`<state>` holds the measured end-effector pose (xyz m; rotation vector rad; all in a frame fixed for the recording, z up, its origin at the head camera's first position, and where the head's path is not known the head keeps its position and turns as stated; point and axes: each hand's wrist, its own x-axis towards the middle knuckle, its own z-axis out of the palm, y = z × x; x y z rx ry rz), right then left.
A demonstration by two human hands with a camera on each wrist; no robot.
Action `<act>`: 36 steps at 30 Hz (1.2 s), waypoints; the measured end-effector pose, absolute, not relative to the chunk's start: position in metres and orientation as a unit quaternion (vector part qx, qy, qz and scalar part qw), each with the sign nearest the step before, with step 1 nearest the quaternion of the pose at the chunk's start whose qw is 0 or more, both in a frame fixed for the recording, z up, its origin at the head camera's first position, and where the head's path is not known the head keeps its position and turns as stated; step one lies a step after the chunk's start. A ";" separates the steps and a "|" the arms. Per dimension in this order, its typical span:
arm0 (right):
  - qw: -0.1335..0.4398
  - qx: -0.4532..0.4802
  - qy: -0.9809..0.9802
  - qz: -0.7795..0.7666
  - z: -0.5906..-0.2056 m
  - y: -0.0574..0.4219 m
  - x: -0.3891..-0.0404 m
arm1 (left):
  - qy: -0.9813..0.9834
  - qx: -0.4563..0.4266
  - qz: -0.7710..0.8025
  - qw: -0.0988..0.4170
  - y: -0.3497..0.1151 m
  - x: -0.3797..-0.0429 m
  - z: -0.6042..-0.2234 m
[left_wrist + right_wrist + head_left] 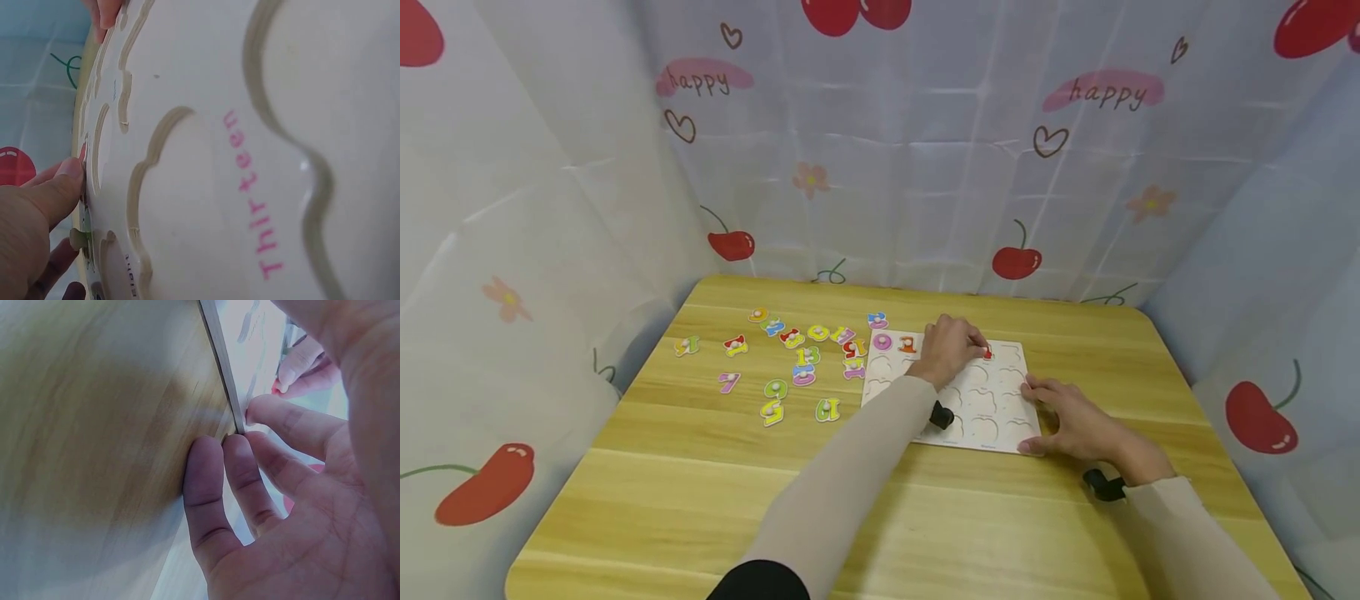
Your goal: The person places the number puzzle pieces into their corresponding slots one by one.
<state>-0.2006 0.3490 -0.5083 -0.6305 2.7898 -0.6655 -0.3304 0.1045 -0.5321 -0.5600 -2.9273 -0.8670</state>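
Note:
A white number puzzle board [973, 429] lies on the table with shallow number-shaped recesses. My left hand [950, 346] reaches across its far part, thumb and fingertips pinching a small red number piece [988, 353] over the far row. In the left wrist view the left thumb [70, 172] is at the red piece, close to the board's surface. My right hand [1078, 421] rests at the board's right side, fingertips along the edge and thumb by the near right corner. The right wrist view shows its fingers [206, 469] fairly straight against the board's edge.
Several colourful number pieces [803, 375] with knobs lie scattered left of the board. A purple zero [882, 342] and an orange one [907, 343] sit in the board's far row. The wooden table [700, 500] reaches back to a cherry-print curtain [895, 183].

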 end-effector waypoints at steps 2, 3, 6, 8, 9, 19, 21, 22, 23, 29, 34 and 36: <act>0.102 -0.213 0.945 -0.225 -0.509 0.349 -0.200 | -0.937 -0.183 -0.296 0.016 0.103 -0.330 -0.533; 0.103 -0.213 0.945 -0.225 -0.509 0.349 -0.200 | -0.935 -0.184 -0.303 0.016 0.101 -0.330 -0.533; 0.103 -0.213 0.945 -0.224 -0.510 0.349 -0.200 | -0.931 -0.185 -0.314 0.014 0.098 -0.329 -0.531; 0.105 -0.212 0.945 -0.225 -0.510 0.349 -0.200 | -0.929 -0.186 -0.319 0.015 0.098 -0.329 -0.531; 0.105 -0.211 0.945 -0.225 -0.510 0.349 -0.200 | -0.929 -0.187 -0.319 0.017 0.098 -0.329 -0.531; 0.104 -0.215 0.943 -0.231 -0.510 0.348 -0.201 | -0.946 -0.179 -0.269 0.019 0.102 -0.329 -0.532; 0.104 -0.215 0.944 -0.230 -0.510 0.348 -0.201 | -0.950 -0.180 -0.253 0.022 0.103 -0.328 -0.532; 0.103 -0.215 0.944 -0.229 -0.510 0.348 -0.201 | -0.952 -0.181 -0.245 0.025 0.103 -0.328 -0.532; 0.104 -0.215 0.944 -0.228 -0.510 0.348 -0.201 | -0.954 -0.182 -0.238 0.027 0.103 -0.328 -0.531; 0.103 -0.217 0.943 -0.228 -0.510 0.348 -0.201 | -0.957 -0.191 -0.216 0.033 0.104 -0.327 -0.532; 0.101 -0.217 0.943 -0.230 -0.509 0.349 -0.200 | -0.958 -0.198 -0.205 0.033 0.105 -0.327 -0.532; 0.101 -0.215 0.944 -0.229 -0.509 0.349 -0.199 | -0.957 -0.202 -0.204 0.033 0.105 -0.327 -0.532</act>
